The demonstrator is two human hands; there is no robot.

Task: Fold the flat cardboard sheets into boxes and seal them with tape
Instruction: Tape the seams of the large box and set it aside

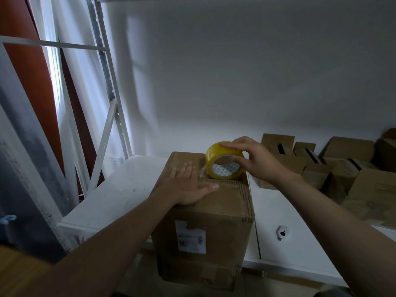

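At the far left a white metal shelving frame point(111, 93) runs out of view at top and bottom; the dim grey and orange surfaces behind it are hard to identify. The white tabletop point(120, 189) has bare room between the frame and the tall brown cardboard box point(214, 211). The box's near face drops below the table's front edge, and its base is too dark to make out. A white printed label point(190, 236) on that face is unreadable. The left hand point(188, 187) lies flat on the box top, fingers straight, thumb splayed. Just beside it a yellow roll of packing tape point(222, 160) stands on edge on the far side of the top. The right hand point(257, 159) grips the roll, fingers over its rim and thumb at the core. Further right, a heap of small brown cardboard boxes point(342, 168) crowds the table and is cut off at the picture's edge.
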